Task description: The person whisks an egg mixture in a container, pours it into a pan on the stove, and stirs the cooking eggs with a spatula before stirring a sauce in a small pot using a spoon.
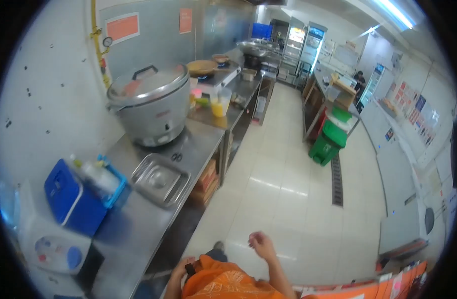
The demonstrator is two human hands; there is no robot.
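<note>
My right hand (pixel 261 244) hangs in front of my orange shirt, over the tiled floor. Its fingers are loosely bent and nothing shows in them. Close against my left side is my left hand (pixel 183 267), beside a small black strap-like piece (pixel 190 269); its fingers are partly hidden and blurred. Neither hand touches the steel counter (pixel 134 249) to the left. On that counter lies a rectangular metal tray (pixel 174 192), nearest to my left hand among the things there. A large lidded rice cooker (pixel 156 117) stands behind it, with a small black object (pixel 176 157) between.
A blue box (pixel 71 197) and a light-blue basket (pixel 120 189) with bottles stand at the counter's left. Farther along are a jug of yellow liquid (pixel 219 107) and a pan (pixel 202 67). Across the aisle floor (pixel 258 189) stands a green bin (pixel 328 143). A person (pixel 359 82) is far back.
</note>
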